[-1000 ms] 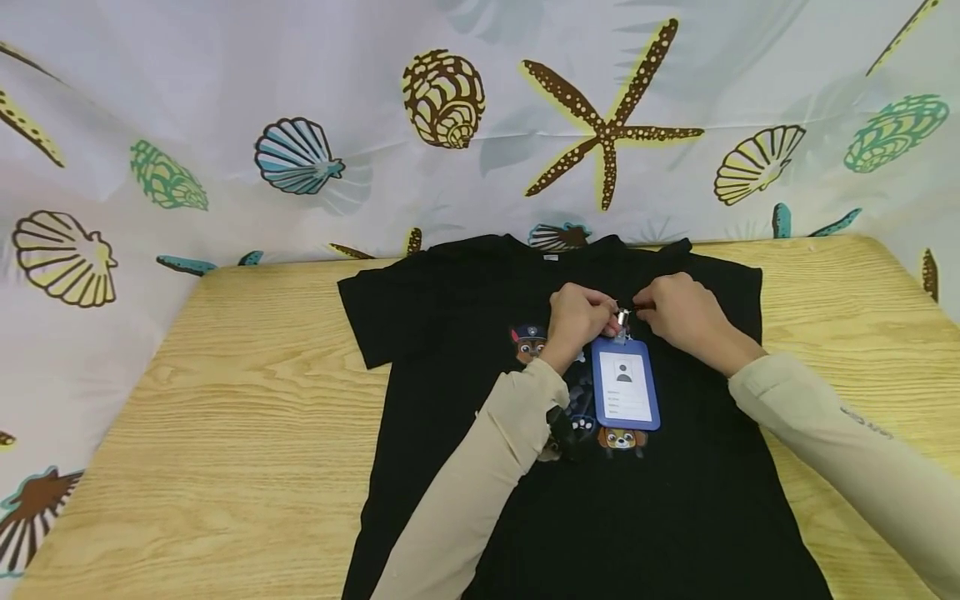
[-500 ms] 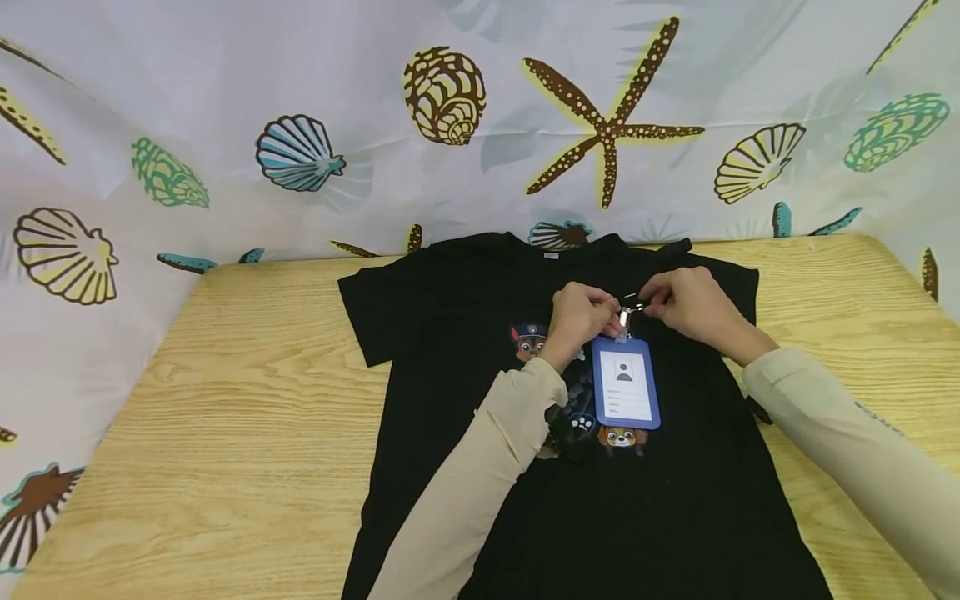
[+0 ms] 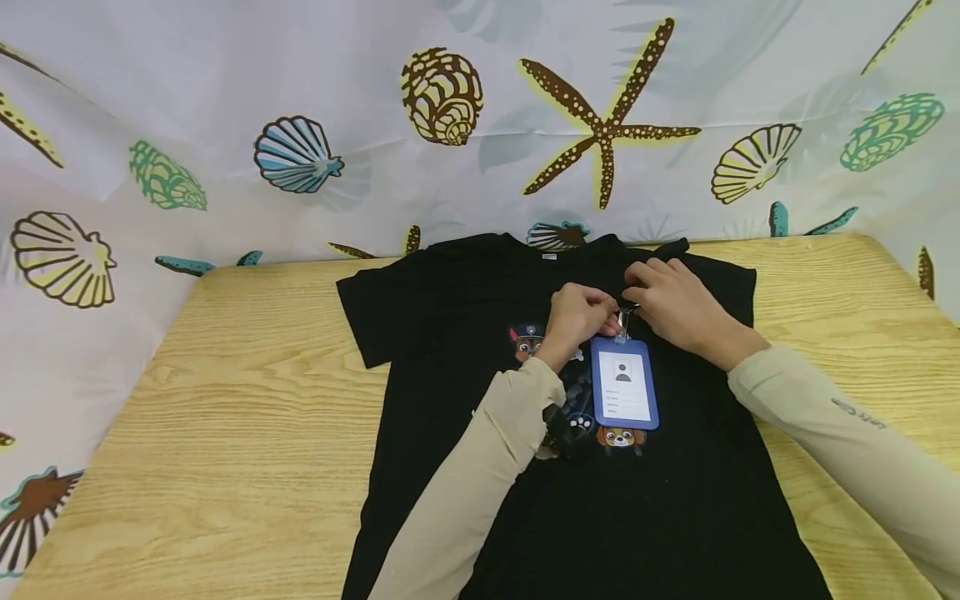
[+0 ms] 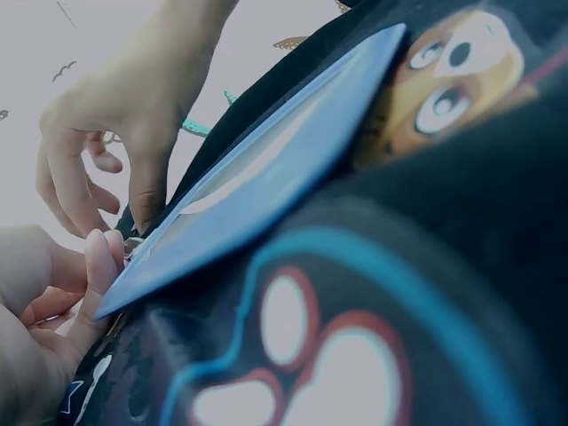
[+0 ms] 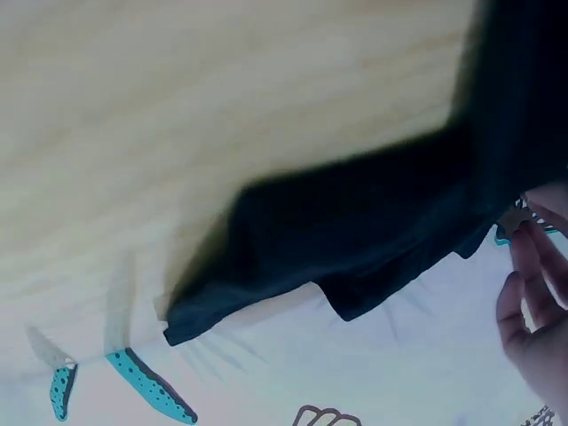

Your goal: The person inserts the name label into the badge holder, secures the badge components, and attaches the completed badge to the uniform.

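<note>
A blue-framed ID badge (image 3: 625, 383) with a white card lies on the printed chest of a black T-shirt (image 3: 465, 333). Its metal clip (image 3: 622, 321) sits at the badge's upper end. My left hand (image 3: 576, 318) pinches at the left side of the clip with thumb and fingertips. From the right, my right hand (image 3: 678, 304) reaches in over the clip's top, its fingers bent down. In the left wrist view the right thumb (image 4: 146, 182) comes down at the clip, beside the left fingertips (image 4: 102, 257). Whether the right fingers pinch anything I cannot tell.
The shirt is spread over a wood-grain table (image 3: 262, 417), its collar close to the back edge. A white curtain (image 3: 510, 183) with shell and starfish prints hangs behind. A small dark device (image 3: 558, 429) is at the left cuff.
My right hand drew slightly right, showing a thin metal pin by the clip, then returned left over it with its fingers higher. The left hand and the badge stay in place.
</note>
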The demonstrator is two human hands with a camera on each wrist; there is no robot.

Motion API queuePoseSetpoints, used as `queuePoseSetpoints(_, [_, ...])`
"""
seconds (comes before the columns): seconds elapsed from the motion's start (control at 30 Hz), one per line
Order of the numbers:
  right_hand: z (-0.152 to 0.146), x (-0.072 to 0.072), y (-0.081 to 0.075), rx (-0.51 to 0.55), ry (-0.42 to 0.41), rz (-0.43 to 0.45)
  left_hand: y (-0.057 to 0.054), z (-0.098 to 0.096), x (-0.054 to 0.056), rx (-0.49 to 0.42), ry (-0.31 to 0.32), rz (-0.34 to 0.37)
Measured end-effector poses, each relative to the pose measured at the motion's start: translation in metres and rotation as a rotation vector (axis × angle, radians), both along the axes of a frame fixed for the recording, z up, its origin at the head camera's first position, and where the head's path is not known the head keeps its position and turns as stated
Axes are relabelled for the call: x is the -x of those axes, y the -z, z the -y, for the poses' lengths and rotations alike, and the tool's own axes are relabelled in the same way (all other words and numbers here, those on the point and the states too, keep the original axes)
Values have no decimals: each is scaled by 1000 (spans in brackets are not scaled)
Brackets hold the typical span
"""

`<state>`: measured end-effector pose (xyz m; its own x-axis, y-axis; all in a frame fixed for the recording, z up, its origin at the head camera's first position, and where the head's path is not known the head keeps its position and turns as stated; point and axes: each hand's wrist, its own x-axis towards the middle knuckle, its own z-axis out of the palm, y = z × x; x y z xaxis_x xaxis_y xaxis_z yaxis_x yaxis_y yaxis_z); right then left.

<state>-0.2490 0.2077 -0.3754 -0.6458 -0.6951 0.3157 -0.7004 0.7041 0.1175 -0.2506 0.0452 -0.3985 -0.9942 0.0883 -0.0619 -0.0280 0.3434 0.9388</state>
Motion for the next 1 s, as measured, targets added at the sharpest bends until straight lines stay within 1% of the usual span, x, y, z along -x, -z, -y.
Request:
queuePoseSetpoints(0.1, [1, 2, -1, -24, -44, -47, 1, 1, 0, 1, 11, -12])
queuePoseSetpoints(0.17, [1, 4, -2, -27, -70, -49, 2, 1, 0, -1, 19, -19])
queuePoseSetpoints(0.3, [2, 5, -3, -30, -114, -30, 2, 3, 0, -5, 30, -35])
queuePoseSetpoints(0.47, [2, 5, -2, -14, -141, -6, 3, 3, 0, -8, 46, -59])
queuePoseSetpoints(0.6, [0, 7, 1, 17, -156, 20, 3, 3, -1, 6, 59, -69])
queuePoseSetpoints(0.77, [-1, 10, 0, 72, -186, 39, 2, 3, -1, 22, 47, -64])
queuePoseSetpoints(0.83, [-1, 10, -1, 82, -184, 44, 2, 2, -1, 17, 44, -59])
queuePoseSetpoints(0.9, [-1, 10, -1, 79, -163, 70, 1, 2, -2, 10, 44, -55])
queuePoseSetpoints(1.0, [0, 9, -1, 62, -81, 152, 1, 3, -2, -6, 48, -57])
